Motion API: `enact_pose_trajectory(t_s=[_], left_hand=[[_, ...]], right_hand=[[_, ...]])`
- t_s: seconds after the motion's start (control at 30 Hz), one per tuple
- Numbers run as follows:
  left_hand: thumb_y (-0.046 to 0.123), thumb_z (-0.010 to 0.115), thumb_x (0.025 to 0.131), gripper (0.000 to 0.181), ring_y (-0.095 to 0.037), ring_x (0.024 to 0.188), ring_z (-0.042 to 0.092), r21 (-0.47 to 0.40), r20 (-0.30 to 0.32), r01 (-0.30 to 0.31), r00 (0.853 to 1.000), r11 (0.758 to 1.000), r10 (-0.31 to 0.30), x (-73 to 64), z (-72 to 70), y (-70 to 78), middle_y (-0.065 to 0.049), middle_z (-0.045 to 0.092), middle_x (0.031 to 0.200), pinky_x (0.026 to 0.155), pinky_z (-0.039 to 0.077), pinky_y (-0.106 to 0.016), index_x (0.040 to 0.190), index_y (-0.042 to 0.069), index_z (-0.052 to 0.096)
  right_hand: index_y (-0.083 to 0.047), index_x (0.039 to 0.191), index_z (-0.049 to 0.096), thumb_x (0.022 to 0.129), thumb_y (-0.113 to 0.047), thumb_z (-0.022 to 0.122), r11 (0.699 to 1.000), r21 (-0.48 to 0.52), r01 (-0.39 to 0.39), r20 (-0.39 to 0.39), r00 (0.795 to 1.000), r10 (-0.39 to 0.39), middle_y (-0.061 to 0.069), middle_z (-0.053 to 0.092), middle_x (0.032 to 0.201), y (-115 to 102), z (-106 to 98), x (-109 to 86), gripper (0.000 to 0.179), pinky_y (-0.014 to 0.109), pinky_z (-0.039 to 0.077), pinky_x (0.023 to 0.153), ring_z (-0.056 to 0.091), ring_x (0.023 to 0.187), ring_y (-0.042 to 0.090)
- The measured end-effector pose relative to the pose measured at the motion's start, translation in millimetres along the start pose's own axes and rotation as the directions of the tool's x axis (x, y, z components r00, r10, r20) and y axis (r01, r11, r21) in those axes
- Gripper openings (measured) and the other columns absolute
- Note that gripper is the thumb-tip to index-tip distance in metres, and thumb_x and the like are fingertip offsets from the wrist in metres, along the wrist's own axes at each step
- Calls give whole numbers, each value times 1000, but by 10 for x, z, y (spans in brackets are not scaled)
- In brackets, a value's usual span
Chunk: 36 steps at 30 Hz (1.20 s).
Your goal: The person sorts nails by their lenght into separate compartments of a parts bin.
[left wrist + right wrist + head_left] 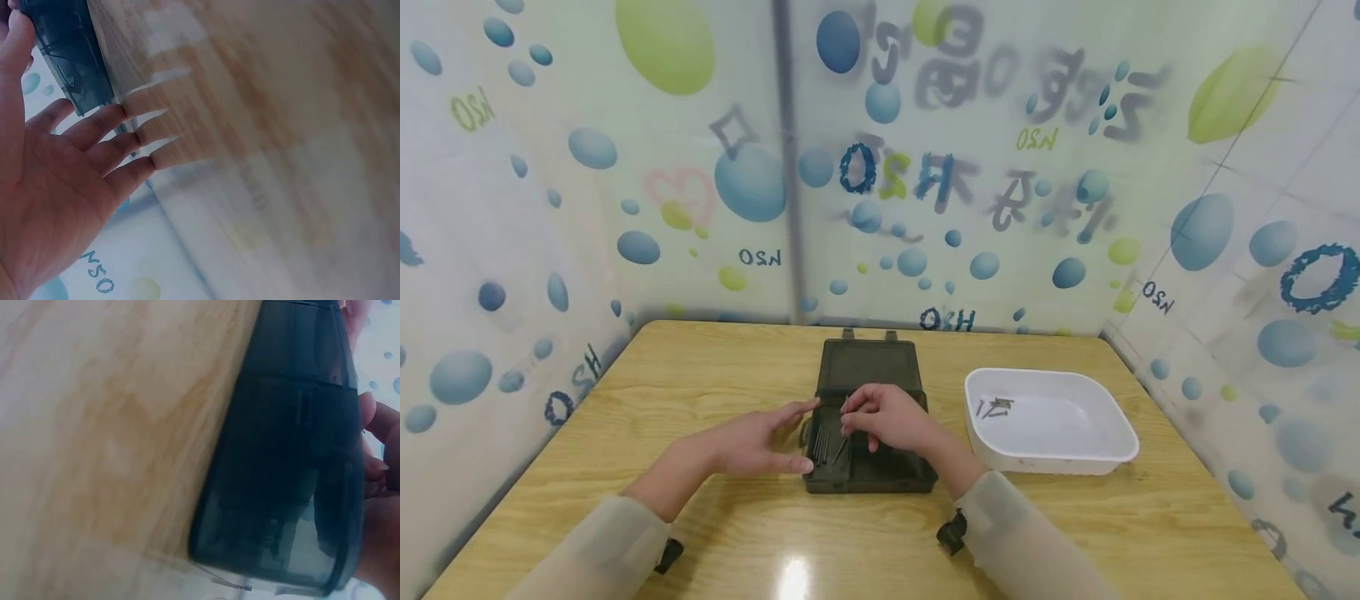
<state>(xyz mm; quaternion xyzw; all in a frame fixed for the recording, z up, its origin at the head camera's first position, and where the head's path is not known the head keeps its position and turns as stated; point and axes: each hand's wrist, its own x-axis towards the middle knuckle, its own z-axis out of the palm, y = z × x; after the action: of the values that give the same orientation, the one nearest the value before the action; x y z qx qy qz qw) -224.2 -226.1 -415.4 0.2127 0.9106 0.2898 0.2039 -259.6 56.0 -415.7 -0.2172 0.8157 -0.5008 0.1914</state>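
Note:
A dark, clear-lidded plastic box (891, 467) lies with its lid (870, 367) folded back, away from me. Several thin nail-like metal pieces (822, 446) lie lengthwise in its left compartment. My right hand (891, 421) is over the box, fingertips pinching a thin nail-like metal piece (847, 403); its lower part is hard to make out. At the box's left side my left hand (745, 446) has its thumb and index finger spread along the edge. In the left wrist view the fingers of my left hand (75, 169) are extended, holding nothing.
To the right of the box stands a white plastic tray (1052, 462) with several small metal screws or nails (996, 407) at its left end. Both rest on a wood-grain table (715, 375). Patterned curtains (880, 275) hang behind the table and at both sides.

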Motion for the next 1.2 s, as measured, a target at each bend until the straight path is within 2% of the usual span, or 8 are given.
enact_pose_trajectory(t_s=[0.33, 0.53, 0.77, 0.97, 1.13, 1.2], left_hand=[[62, 76, 99, 100, -45, 161, 41, -6, 8, 3, 1000, 1000, -3, 2, 0, -10, -20, 38, 176, 125, 37, -72, 177, 28, 23], [63, 76, 98, 100, -47, 160, 42, 5, 1, -1, 1000, 1000, 1, -1, 5, -13, -22, 41, 174, 124, 37, -73, 177, 29, 24], [62, 76, 99, 100, -47, 160, 41, 0, -1, 0, 1000, 1000, 0, -3, 6, -10, -23, 41, 174, 124, 36, -74, 177, 29, 24], [63, 76, 98, 101, -47, 161, 40, 1, -1, 0, 1000, 1000, 0, -2, 9, 3, -22, 39, 176, 126, 35, -74, 177, 29, 23], [62, 76, 99, 102, -47, 162, 38, 7, -3, -9, 1000, 1000, 9, -12, 5, 2, -21, 36, 177, 127, 33, -74, 178, 28, 22], [62, 76, 99, 102, -47, 162, 38, 9, -5, -11, 1000, 1000, 11, -15, 5, 0, -21, 36, 177, 127, 32, -74, 178, 27, 21]], right_hand=[[-12, 117, 74, 109, -24, 72, 1000, -16, -9, -12, 1000, 9, -1, 83, 95, 19, 24, 19, 15, 34, 57, 63, 63, 56, 16], [-10, 123, 74, 110, -23, 70, 1000, -22, -15, -19, 1000, 15, 0, 84, 96, 35, 23, 25, 19, 32, 54, 61, 63, 56, 18], [-11, 125, 76, 109, -29, 71, 999, -49, 8, -12, 1000, -9, 0, 84, 99, 15, -20, -8, 24, 32, 59, 66, 65, 59, 18], [-2, 128, 73, 110, -25, 69, 997, -28, 75, -21, 997, -76, 10, 83, 106, -38, -288, -164, 30, 35, 61, 65, 64, 61, 15], [-6, 130, 73, 110, -27, 69, 997, -60, 44, -53, 997, -48, 18, 81, 113, -37, -678, -353, 29, 44, 62, 72, 66, 68, 19], [-8, 129, 73, 110, -29, 69, 996, -83, 23, -79, 996, -29, 18, 80, 114, -6, -840, -425, 29, 43, 60, 71, 66, 70, 23]])
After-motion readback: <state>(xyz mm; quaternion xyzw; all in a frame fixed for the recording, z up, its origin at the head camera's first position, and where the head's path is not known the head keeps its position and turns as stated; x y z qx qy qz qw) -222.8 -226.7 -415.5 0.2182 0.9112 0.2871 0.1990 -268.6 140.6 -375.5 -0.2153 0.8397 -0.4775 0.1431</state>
